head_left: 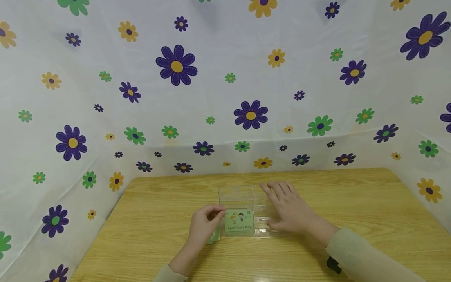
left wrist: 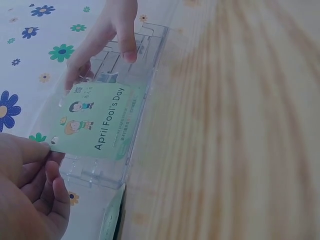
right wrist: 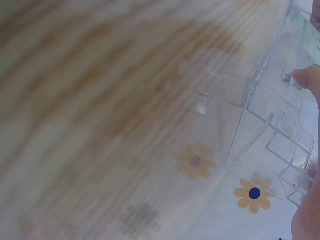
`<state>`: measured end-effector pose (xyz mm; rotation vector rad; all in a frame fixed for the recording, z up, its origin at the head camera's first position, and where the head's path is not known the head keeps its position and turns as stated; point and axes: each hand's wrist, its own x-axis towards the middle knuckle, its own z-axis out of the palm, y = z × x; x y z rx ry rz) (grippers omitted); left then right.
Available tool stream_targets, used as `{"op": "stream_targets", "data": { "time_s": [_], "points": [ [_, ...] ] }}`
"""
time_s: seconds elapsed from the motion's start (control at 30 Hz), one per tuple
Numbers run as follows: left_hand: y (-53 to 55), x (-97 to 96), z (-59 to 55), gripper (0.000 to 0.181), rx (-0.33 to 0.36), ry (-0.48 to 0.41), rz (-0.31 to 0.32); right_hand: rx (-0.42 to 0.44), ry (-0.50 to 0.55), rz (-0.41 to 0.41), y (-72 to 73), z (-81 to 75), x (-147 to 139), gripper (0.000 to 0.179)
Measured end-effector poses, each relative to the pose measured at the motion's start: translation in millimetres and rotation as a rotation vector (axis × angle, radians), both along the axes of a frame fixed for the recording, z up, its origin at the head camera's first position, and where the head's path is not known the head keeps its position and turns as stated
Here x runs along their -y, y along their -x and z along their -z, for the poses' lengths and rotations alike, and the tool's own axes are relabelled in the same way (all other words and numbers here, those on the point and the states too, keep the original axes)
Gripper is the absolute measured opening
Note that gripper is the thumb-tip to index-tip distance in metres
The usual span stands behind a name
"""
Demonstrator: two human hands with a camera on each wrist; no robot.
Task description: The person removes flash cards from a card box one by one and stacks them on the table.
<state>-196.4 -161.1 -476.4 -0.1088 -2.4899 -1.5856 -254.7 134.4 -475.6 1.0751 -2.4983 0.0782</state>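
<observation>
A green card [head_left: 239, 221] printed "April Fool's Day" stands in the left part of a clear plastic tiered rack [head_left: 235, 192]. My left hand [head_left: 205, 225] pinches the card's upper left corner between thumb and index finger; the left wrist view shows the other fingers [left wrist: 59, 200] loosely curled below. My right hand [head_left: 290, 207] holds the rack's right part, thumb [right wrist: 306, 79] at the front and fingers reaching over the stepped tiers to the back. A second green item [head_left: 213, 235] lies by the rack's left end, partly behind my left hand.
The wooden table [head_left: 155, 219] carries the rack near its middle. A white cloth [head_left: 218, 98] with flower prints hangs behind and along both sides. Under my right sleeve, a small black object [head_left: 333, 265] shows.
</observation>
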Motion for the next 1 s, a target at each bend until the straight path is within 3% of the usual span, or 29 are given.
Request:
{"op": "stream_targets", "data": {
  "time_s": [1.0],
  "points": [
    [0.2,-1.7,-1.0,0.007,-0.027,0.017,-0.041,0.015,0.007,0.001,-2.2,-2.3,0.3,0.115]
  ]
}}
